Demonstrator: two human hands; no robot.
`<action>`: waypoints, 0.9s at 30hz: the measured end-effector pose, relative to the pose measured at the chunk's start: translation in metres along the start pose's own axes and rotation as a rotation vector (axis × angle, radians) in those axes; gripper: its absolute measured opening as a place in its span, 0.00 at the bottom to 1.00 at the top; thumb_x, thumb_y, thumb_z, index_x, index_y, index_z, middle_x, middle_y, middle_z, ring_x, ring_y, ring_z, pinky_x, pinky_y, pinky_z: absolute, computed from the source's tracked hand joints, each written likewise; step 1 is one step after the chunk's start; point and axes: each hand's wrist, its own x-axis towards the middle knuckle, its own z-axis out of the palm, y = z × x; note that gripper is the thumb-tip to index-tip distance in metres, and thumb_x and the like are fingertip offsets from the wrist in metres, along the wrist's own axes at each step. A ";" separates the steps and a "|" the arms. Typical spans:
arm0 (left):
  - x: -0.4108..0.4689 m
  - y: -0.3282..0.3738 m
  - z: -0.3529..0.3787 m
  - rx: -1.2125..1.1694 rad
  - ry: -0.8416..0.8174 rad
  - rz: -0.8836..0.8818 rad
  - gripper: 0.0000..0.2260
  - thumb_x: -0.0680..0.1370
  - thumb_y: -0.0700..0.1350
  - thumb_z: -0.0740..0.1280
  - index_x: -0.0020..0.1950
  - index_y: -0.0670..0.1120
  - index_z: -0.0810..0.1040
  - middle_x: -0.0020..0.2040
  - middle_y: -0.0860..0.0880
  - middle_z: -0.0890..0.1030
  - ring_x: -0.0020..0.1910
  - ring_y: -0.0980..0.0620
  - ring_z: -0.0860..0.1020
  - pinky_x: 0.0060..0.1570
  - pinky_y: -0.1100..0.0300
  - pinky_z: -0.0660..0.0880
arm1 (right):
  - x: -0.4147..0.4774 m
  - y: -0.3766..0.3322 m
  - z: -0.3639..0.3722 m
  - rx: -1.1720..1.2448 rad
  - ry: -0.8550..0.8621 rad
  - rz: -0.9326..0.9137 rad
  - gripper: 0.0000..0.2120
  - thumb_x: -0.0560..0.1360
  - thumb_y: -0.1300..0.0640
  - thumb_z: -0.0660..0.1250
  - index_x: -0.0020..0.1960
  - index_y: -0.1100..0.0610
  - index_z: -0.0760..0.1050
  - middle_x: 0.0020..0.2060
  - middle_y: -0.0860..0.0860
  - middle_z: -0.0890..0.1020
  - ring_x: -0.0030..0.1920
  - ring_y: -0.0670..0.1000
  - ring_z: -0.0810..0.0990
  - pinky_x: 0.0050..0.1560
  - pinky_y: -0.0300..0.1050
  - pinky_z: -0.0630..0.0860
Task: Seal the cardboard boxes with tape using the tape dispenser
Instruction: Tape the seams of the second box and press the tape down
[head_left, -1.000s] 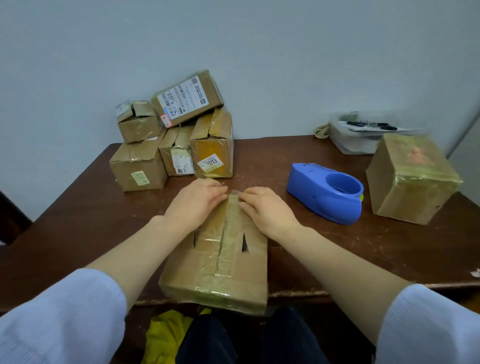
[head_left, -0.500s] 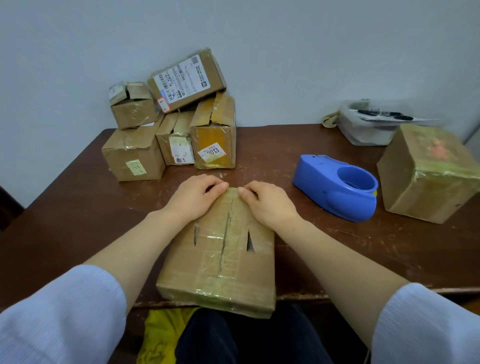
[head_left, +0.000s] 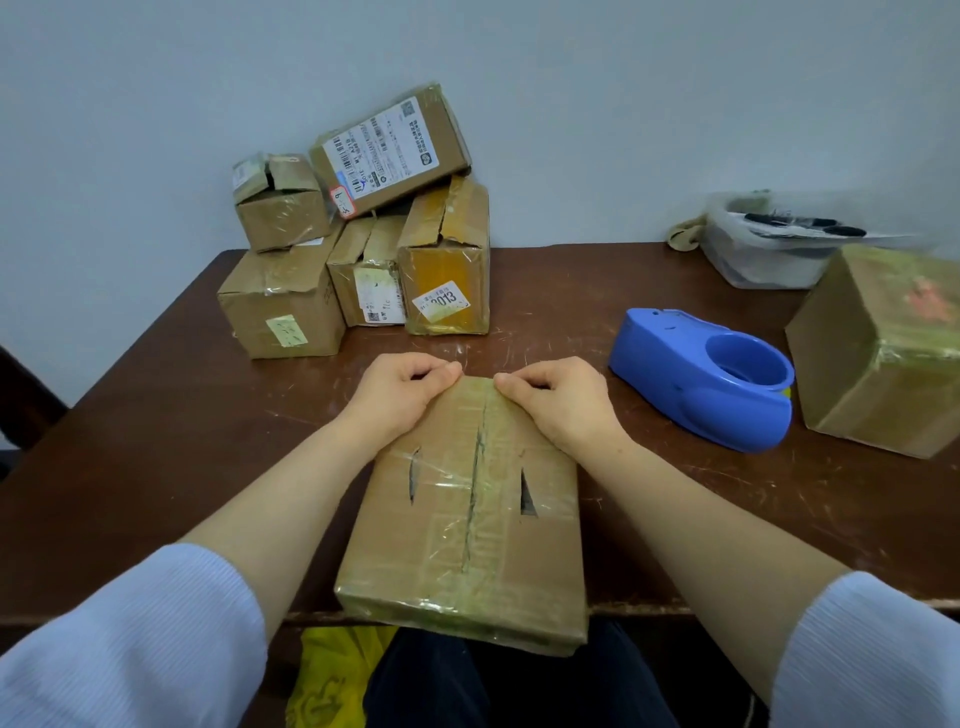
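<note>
Your left hand (head_left: 400, 395) curls its fingers over the far edge of the cardboard box (head_left: 467, 525), and your right hand (head_left: 563, 402) grips that edge just beside it. The box lies flat, overhanging the near edge of the table (head_left: 156, 426). Glossy tape covers its slit centre seam, with two cuts flanking it. The blue tape dispenser (head_left: 696, 387) sits to its right, untouched. The scratched brown table backs onto a pale wall (head_left: 571, 104).
</note>
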 end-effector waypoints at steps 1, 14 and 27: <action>0.000 0.000 -0.001 0.013 -0.018 0.030 0.04 0.76 0.50 0.68 0.46 0.55 0.83 0.47 0.56 0.82 0.47 0.58 0.78 0.50 0.63 0.73 | 0.001 0.000 0.000 -0.057 0.006 -0.052 0.12 0.76 0.46 0.65 0.53 0.49 0.83 0.50 0.44 0.84 0.58 0.47 0.77 0.66 0.51 0.67; -0.002 0.000 -0.003 -0.051 -0.044 0.068 0.05 0.78 0.46 0.67 0.50 0.51 0.83 0.46 0.56 0.82 0.45 0.62 0.78 0.46 0.69 0.72 | 0.001 -0.007 -0.005 0.137 -0.111 -0.033 0.10 0.75 0.50 0.68 0.54 0.52 0.83 0.49 0.45 0.84 0.52 0.43 0.79 0.57 0.42 0.74; 0.000 0.000 -0.010 0.256 -0.008 0.090 0.10 0.78 0.50 0.65 0.54 0.48 0.83 0.54 0.54 0.75 0.55 0.57 0.73 0.55 0.63 0.68 | 0.007 -0.014 -0.015 -0.422 -0.078 -0.122 0.15 0.79 0.43 0.58 0.54 0.48 0.81 0.56 0.47 0.80 0.59 0.52 0.74 0.62 0.51 0.66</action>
